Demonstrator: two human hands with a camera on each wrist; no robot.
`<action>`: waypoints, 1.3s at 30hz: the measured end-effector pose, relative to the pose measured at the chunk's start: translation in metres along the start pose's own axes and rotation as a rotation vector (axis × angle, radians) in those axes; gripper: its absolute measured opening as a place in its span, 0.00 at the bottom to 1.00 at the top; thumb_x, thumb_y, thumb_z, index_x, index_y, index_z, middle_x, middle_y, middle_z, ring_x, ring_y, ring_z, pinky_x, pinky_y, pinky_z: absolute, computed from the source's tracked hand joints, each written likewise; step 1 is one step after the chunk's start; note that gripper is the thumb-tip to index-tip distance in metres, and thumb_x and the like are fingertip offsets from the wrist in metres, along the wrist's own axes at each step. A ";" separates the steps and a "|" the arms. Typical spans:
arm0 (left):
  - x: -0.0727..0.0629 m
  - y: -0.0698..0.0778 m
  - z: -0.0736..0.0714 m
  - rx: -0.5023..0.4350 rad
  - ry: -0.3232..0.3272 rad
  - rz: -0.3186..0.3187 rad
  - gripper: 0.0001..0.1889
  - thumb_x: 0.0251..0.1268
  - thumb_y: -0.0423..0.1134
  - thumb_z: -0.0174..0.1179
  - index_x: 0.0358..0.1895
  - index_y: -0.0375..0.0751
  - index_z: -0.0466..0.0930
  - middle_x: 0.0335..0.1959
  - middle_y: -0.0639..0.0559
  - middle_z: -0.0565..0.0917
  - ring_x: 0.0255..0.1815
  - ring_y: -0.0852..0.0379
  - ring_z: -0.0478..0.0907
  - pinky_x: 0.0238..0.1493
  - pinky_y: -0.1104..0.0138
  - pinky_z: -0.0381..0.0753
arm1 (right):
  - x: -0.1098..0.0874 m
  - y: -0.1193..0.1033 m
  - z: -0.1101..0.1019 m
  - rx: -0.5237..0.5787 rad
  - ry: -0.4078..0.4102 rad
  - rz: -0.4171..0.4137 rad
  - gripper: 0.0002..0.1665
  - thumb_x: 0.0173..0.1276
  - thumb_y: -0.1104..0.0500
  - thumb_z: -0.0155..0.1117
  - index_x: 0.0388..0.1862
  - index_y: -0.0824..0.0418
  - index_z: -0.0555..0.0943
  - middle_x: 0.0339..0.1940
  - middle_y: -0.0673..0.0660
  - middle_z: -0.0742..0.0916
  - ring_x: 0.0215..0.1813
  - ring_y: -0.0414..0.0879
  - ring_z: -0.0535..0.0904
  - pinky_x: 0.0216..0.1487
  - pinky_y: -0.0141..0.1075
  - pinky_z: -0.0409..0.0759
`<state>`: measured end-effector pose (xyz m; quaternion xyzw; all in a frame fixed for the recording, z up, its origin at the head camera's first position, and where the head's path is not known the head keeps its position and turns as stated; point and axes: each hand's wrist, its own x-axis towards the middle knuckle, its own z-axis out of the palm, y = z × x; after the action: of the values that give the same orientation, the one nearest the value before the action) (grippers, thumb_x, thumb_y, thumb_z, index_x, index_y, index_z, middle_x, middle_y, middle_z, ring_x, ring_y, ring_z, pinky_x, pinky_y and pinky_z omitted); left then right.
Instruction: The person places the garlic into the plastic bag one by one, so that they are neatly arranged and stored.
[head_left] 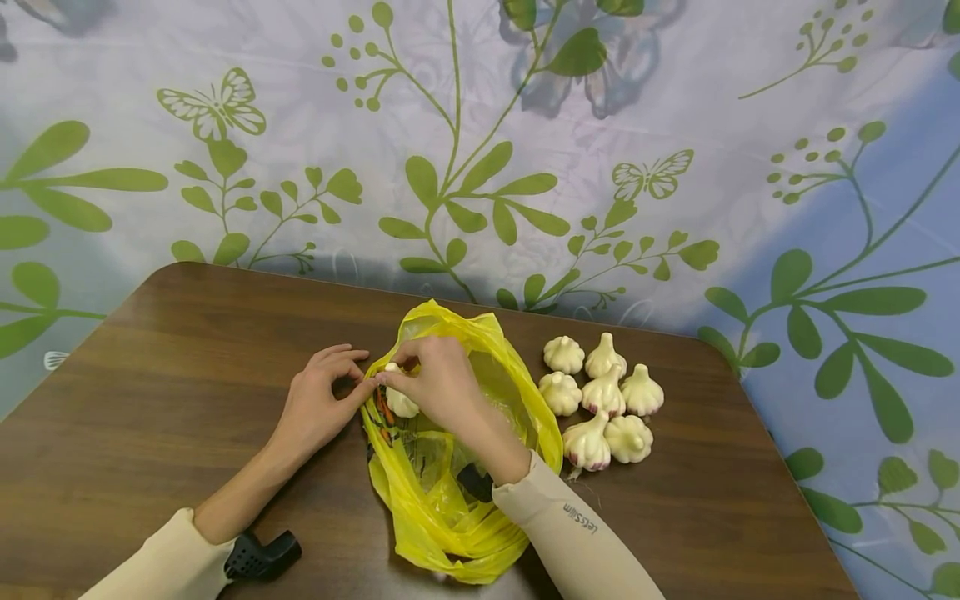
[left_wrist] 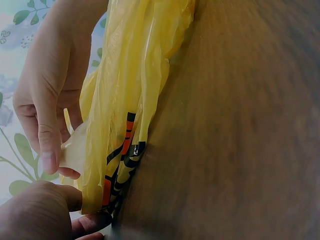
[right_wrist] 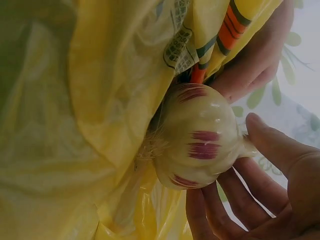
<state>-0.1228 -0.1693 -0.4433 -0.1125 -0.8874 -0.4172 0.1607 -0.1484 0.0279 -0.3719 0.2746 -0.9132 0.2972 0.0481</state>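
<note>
A yellow plastic bag [head_left: 457, 546] lies on the table with its mouth spread open. My left hand [head_left: 315, 408] pinches the bag's left rim between thumb and fingers, as the left wrist view also shows. My right hand [head_left: 442, 379] reaches over the opening and holds a garlic bulb [right_wrist: 200, 140] by its stem end, just inside that rim. Purple streaks mark this pale bulb, and thin roots stick out of its base. To the right of the bag, several more garlic bulbs [head_left: 603, 392] sit in a close group.
The brown wooden table [head_left: 210, 350] reaches back to a wall covering [head_left: 465, 108] printed with green leaves and butterflies. A black wrist device [head_left: 262, 557] sticks out below the left sleeve, and another [head_left: 475, 483] shows beside the right wrist, over the bag.
</note>
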 end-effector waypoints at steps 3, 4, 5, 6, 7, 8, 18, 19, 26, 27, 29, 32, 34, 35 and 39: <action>0.001 0.000 0.000 0.007 0.005 0.009 0.13 0.71 0.44 0.71 0.28 0.45 0.84 0.62 0.40 0.87 0.74 0.38 0.72 0.71 0.36 0.70 | 0.000 0.000 0.000 -0.003 0.008 -0.009 0.11 0.67 0.48 0.78 0.39 0.53 0.93 0.36 0.47 0.93 0.38 0.39 0.86 0.41 0.27 0.84; 0.001 0.000 0.000 0.007 0.005 0.009 0.13 0.71 0.44 0.71 0.28 0.46 0.83 0.62 0.40 0.87 0.74 0.38 0.72 0.71 0.36 0.70 | 0.000 0.000 0.000 -0.003 0.010 -0.011 0.11 0.67 0.48 0.78 0.39 0.53 0.93 0.36 0.48 0.93 0.38 0.39 0.87 0.41 0.28 0.84; 0.001 0.000 0.000 0.008 0.005 0.010 0.13 0.71 0.44 0.71 0.28 0.45 0.83 0.62 0.40 0.87 0.74 0.38 0.72 0.71 0.36 0.70 | 0.000 0.000 0.000 0.001 0.011 -0.011 0.12 0.67 0.47 0.78 0.40 0.53 0.93 0.37 0.48 0.93 0.39 0.40 0.87 0.42 0.28 0.85; 0.001 0.000 0.000 0.008 0.004 0.009 0.13 0.71 0.43 0.70 0.28 0.45 0.84 0.62 0.40 0.87 0.74 0.38 0.72 0.71 0.36 0.70 | 0.000 -0.001 0.000 0.008 0.011 -0.010 0.12 0.67 0.47 0.78 0.40 0.54 0.93 0.38 0.48 0.93 0.40 0.41 0.88 0.43 0.29 0.85; 0.001 0.000 0.000 0.008 0.003 0.006 0.12 0.71 0.43 0.70 0.28 0.46 0.84 0.62 0.40 0.87 0.75 0.38 0.72 0.71 0.36 0.70 | 0.000 -0.001 0.000 0.015 0.010 -0.008 0.12 0.67 0.47 0.78 0.41 0.53 0.93 0.38 0.48 0.93 0.41 0.42 0.88 0.43 0.29 0.85; 0.001 0.000 -0.001 0.007 0.002 0.005 0.12 0.71 0.43 0.70 0.28 0.45 0.84 0.62 0.40 0.87 0.75 0.38 0.72 0.71 0.36 0.70 | 0.000 -0.001 -0.001 0.024 0.007 -0.003 0.13 0.67 0.47 0.78 0.41 0.53 0.93 0.39 0.49 0.93 0.42 0.43 0.89 0.43 0.29 0.86; 0.001 0.002 -0.001 -0.001 -0.012 -0.004 0.09 0.71 0.37 0.69 0.29 0.45 0.84 0.62 0.40 0.86 0.75 0.38 0.71 0.71 0.34 0.69 | -0.003 -0.003 -0.011 0.073 0.027 0.026 0.15 0.73 0.46 0.73 0.46 0.55 0.91 0.43 0.50 0.93 0.48 0.48 0.89 0.49 0.37 0.87; 0.000 0.002 -0.001 -0.002 -0.013 -0.005 0.10 0.71 0.37 0.69 0.29 0.45 0.84 0.62 0.40 0.86 0.75 0.38 0.71 0.71 0.34 0.69 | -0.003 -0.004 -0.012 0.073 0.033 0.018 0.15 0.73 0.46 0.73 0.45 0.55 0.91 0.42 0.50 0.93 0.48 0.48 0.89 0.50 0.36 0.87; -0.001 0.002 -0.002 -0.005 -0.015 -0.006 0.09 0.71 0.38 0.69 0.30 0.45 0.84 0.62 0.40 0.86 0.75 0.38 0.71 0.70 0.34 0.69 | -0.009 -0.013 -0.019 0.072 0.043 -0.031 0.15 0.74 0.47 0.71 0.46 0.57 0.91 0.43 0.53 0.93 0.47 0.49 0.89 0.48 0.36 0.87; -0.002 0.002 -0.002 -0.005 -0.015 -0.006 0.09 0.71 0.38 0.69 0.30 0.45 0.84 0.62 0.39 0.86 0.75 0.38 0.71 0.70 0.34 0.69 | -0.010 -0.014 -0.021 0.069 0.042 -0.033 0.15 0.74 0.47 0.71 0.46 0.57 0.91 0.43 0.53 0.93 0.47 0.49 0.89 0.48 0.36 0.87; -0.002 0.002 -0.002 -0.003 -0.014 -0.003 0.09 0.71 0.38 0.69 0.30 0.45 0.84 0.62 0.39 0.86 0.75 0.38 0.71 0.70 0.34 0.69 | -0.013 -0.016 -0.024 0.063 0.039 -0.032 0.15 0.74 0.47 0.71 0.47 0.57 0.91 0.44 0.52 0.93 0.48 0.48 0.89 0.49 0.36 0.87; -0.001 0.002 -0.002 0.003 -0.010 0.005 0.09 0.71 0.37 0.70 0.29 0.45 0.84 0.62 0.39 0.86 0.75 0.38 0.71 0.70 0.35 0.69 | -0.019 -0.017 -0.031 0.052 0.046 -0.016 0.16 0.74 0.47 0.72 0.49 0.58 0.91 0.46 0.52 0.93 0.49 0.48 0.89 0.51 0.39 0.87; -0.001 0.002 -0.002 0.007 -0.009 0.009 0.09 0.70 0.37 0.70 0.29 0.45 0.84 0.62 0.39 0.86 0.74 0.38 0.71 0.70 0.35 0.70 | -0.023 -0.016 -0.036 0.038 0.057 -0.008 0.17 0.74 0.46 0.72 0.50 0.57 0.91 0.47 0.52 0.93 0.50 0.48 0.89 0.51 0.40 0.87; -0.001 0.002 -0.002 0.008 -0.009 0.012 0.09 0.70 0.37 0.70 0.29 0.44 0.84 0.62 0.39 0.86 0.74 0.38 0.71 0.70 0.35 0.70 | -0.026 -0.015 -0.038 0.028 0.065 -0.005 0.17 0.74 0.46 0.72 0.50 0.57 0.91 0.47 0.52 0.93 0.50 0.48 0.89 0.51 0.40 0.86; -0.001 0.003 -0.002 0.007 -0.009 0.012 0.10 0.70 0.37 0.70 0.29 0.44 0.83 0.62 0.39 0.86 0.74 0.38 0.71 0.70 0.35 0.69 | -0.033 -0.009 -0.049 0.002 0.104 -0.010 0.16 0.74 0.46 0.72 0.48 0.57 0.91 0.46 0.52 0.93 0.48 0.47 0.88 0.51 0.41 0.86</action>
<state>-0.1206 -0.1688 -0.4404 -0.1192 -0.8888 -0.4127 0.1598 -0.1192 0.0653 -0.3356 0.2633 -0.9078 0.3119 0.0966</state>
